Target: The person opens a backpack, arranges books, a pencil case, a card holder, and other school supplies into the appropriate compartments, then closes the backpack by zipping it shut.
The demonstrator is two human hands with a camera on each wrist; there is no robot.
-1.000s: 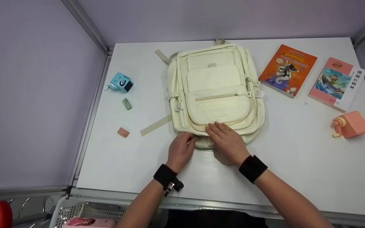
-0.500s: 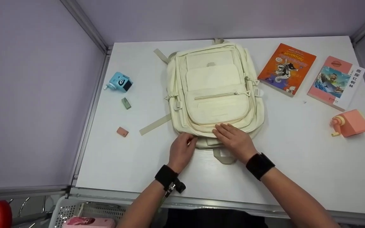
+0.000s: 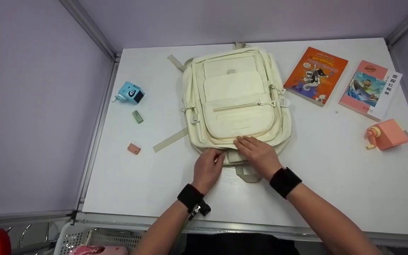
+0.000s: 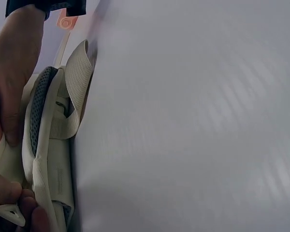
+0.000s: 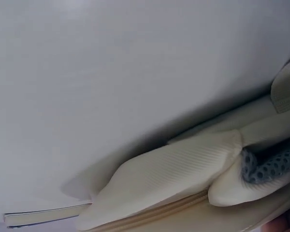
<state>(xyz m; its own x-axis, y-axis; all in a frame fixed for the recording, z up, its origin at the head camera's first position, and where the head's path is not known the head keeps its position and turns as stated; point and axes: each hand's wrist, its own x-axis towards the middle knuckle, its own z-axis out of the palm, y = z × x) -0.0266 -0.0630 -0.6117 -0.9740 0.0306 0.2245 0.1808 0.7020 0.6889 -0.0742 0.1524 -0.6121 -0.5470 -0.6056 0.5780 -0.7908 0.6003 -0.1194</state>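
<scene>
A cream backpack [image 3: 239, 83] lies flat on the white table, front pockets up. At its near end my left hand [image 3: 207, 170] pinches a pale zipper pull [image 4: 12, 215], which shows between thumb and fingers in the left wrist view. My right hand [image 3: 260, 157] rests on the near edge of the bag, fingers extended across the fabric. Grey mesh padding [image 4: 41, 108] and a webbing loop [image 4: 78, 79] show beside the hands in the left wrist view. A zipper seam [image 5: 154, 210] runs along the bag's side in the right wrist view.
Right of the bag lie an orange book [image 3: 316, 76] and a pink-and-white book [image 3: 370, 90], with a coral pencil sharpener [image 3: 388, 134] nearer. On the left are a blue crank sharpener [image 3: 129, 93], a green eraser [image 3: 137, 117] and a pink eraser [image 3: 134, 148]. A basket [image 3: 71, 235] stands below the front edge.
My left hand has moved slightly right along the bag's near edge. My right hand slid right, then came partly back left. The whole view has shifted a little.
</scene>
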